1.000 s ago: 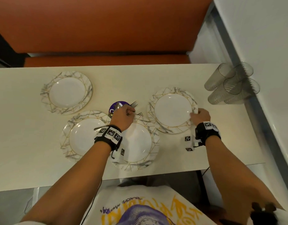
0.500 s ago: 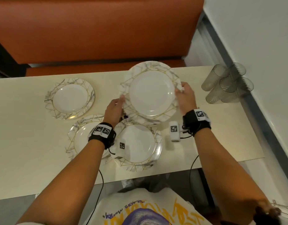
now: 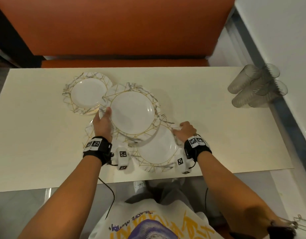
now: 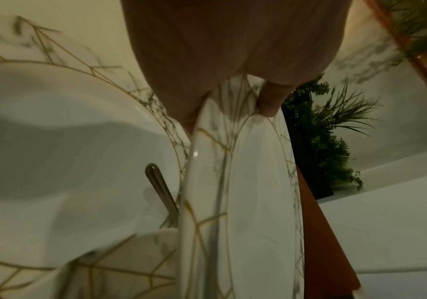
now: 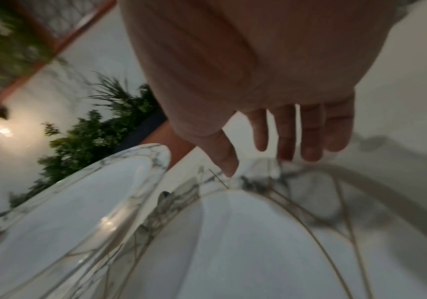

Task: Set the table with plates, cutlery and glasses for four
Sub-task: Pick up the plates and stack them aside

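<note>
From above, on the head camera, the left hand (image 3: pixel 104 125) grips the near-left rim of a raised plate (image 3: pixel 131 112), thumb on top, holding it over the cream table (image 3: pixel 209 121). A far plate (image 3: pixel 85 94) lies flat on the table, its right edge under the raised one. A near plate (image 3: pixel 157 149) lies close to the table's front edge, and the right hand (image 3: pixel 185 131) pinches its far-right rim with curled fingers. Another plate's rim (image 3: pixel 89 128) shows beneath the left wrist. Fork tines (image 3: pixel 163 115) poke out just right of the raised plate. Four clear glasses (image 3: pixel 257 86) stand clustered at the table's far right, well apart from the plates, with an orange bench (image 3: pixel 123 63) beyond

Seen from the left wrist, the thumb (image 4: pixel 271 99) presses the upper face of the raised plate (image 4: pixel 258 202), seen edge-on, the fingers underneath; a cutlery handle (image 4: pixel 160 186) lies on a plate (image 4: pixel 66 151) below

At the right wrist, the thumb tip (image 5: pixel 229 165) touches the marbled rim of the near plate (image 5: pixel 245 242), the fingertips (image 5: pixel 309 149) curl just past its edge, and the raised plate (image 5: pixel 92 192) tilts at left
</note>
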Motion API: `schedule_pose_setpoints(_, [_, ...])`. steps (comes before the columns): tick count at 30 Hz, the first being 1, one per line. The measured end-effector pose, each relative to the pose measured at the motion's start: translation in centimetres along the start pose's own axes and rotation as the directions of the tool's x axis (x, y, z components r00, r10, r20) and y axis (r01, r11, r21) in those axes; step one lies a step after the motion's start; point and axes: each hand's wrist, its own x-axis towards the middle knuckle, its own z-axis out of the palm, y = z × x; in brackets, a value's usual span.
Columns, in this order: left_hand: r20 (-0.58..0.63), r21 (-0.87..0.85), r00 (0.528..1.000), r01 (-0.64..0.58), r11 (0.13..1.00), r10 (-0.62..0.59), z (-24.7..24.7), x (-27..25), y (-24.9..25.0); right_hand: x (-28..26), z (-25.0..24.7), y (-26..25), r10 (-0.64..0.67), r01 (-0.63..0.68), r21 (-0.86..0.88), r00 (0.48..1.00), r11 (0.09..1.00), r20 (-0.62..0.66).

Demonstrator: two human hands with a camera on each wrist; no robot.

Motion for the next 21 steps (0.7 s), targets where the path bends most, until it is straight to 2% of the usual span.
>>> schedule_pose_setpoints(3, [-0.005, -0.001, 1.0, -0.022, 1.0, 0.022, -1.0, 0.2, 0.1, -0.1, 0.8, 0.9, 0.07, -0.07, -0.009, 0.998, 0.997, -0.001])
schedule_pose_setpoints(7, [0.017, -0.016, 0.999, -0.045, 0.999, 0.046, -1.5, 0.1, 0.3, -0.3, 0.8, 1.4, 0.001, 0.0, 0.096, 1.0, 0.995, -0.016])
schedule_pose_setpoints(13, [-0.038, -0.122, 0.994, -0.102, 0.987, 0.098, -2.2, -0.3, 2.1, -0.1, -2.0, 1.7, -0.051, 0.039, 0.17, 0.996, 0.985, 0.066])
schedule_pose_setpoints(17, [-0.057, -0.125, 0.978, -0.206, 0.971, 0.2, -2.7, 0.3, 4.1, -0.5, -5.9, 1.8, -0.102, 0.103, 0.226, 0.995, 0.969, -0.016])
schedule_pose_setpoints(21, [-0.016, -0.068, 0.967, -0.254, 0.965, 0.254, -2.6, 0.2, 5.7, -0.5, -9.8, 1.6, -0.077, 0.123, 0.351, 0.987, 0.928, -0.145])
